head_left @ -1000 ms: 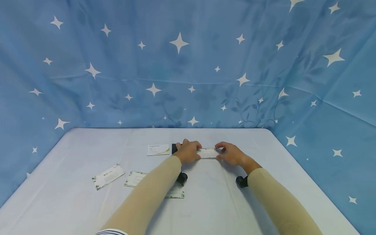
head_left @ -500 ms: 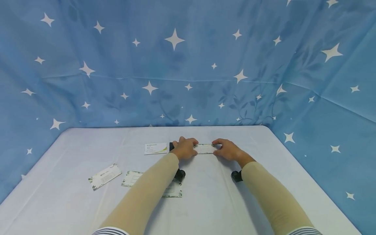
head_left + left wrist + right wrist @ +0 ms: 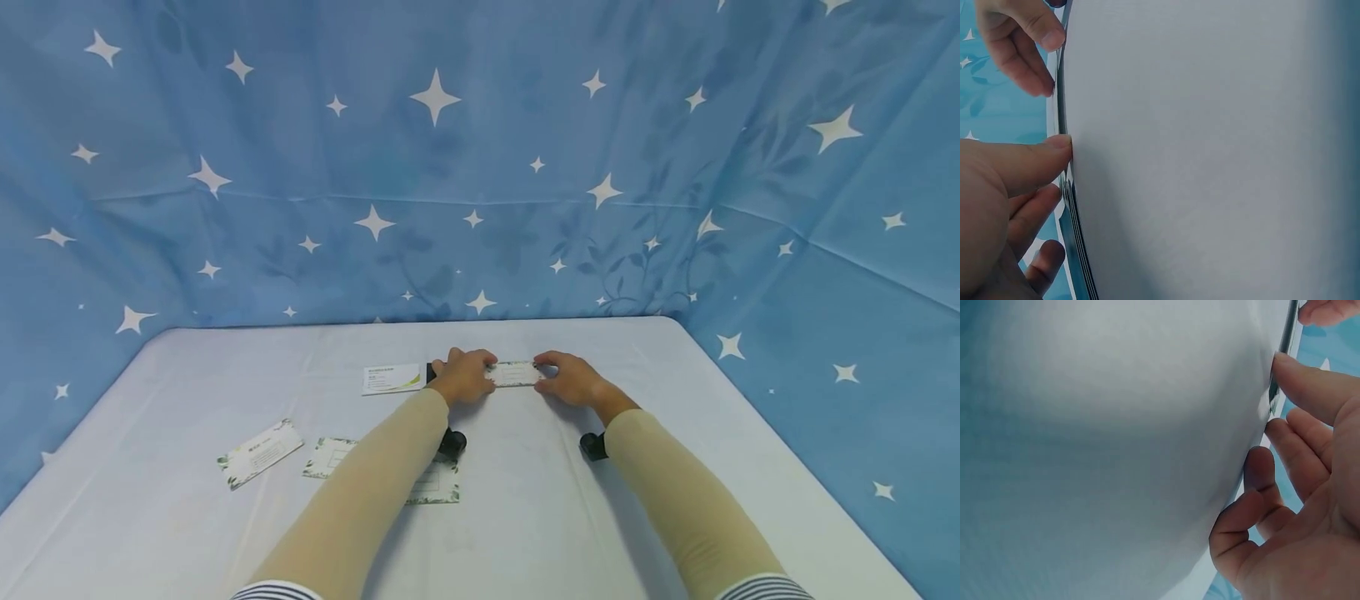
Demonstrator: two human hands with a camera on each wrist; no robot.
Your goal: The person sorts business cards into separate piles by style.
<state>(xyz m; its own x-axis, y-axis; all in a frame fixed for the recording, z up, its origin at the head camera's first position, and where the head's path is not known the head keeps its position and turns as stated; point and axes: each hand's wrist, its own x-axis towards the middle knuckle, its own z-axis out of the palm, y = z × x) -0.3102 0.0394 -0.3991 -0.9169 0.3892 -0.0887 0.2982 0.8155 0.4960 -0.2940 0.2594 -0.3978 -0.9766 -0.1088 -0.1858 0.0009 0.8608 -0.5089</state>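
Observation:
At the table's far side, a white business card with a leafy green border (image 3: pixel 514 374) lies flat between both hands. My left hand (image 3: pixel 463 377) pinches its left end between thumb and fingers. The opposite end is pinched by my right hand (image 3: pixel 573 382). In the left wrist view, the thumb of the left hand (image 3: pixel 1004 181) is at a thin edge seen side-on. The right wrist view shows the right hand (image 3: pixel 1316 469) with thumb and fingertips low at the tabletop. Partly hidden behind the left hand is a black card (image 3: pixel 431 372).
Left of the hands lies a white card with a yellow-green swoosh (image 3: pixel 393 379). Nearer, a tilted leafy card (image 3: pixel 260 452), another leafy card (image 3: pixel 328 457) and a third leafy card (image 3: pixel 437 485) lie on the white table (image 3: pixel 525 517); the left forearm partly covers two. A star-patterned blue curtain (image 3: pixel 480 167) rises behind.
The head view has shifted slightly, so everything sits a little further left. Both hands keep their grip at the card's ends, and the other cards stay where they were.

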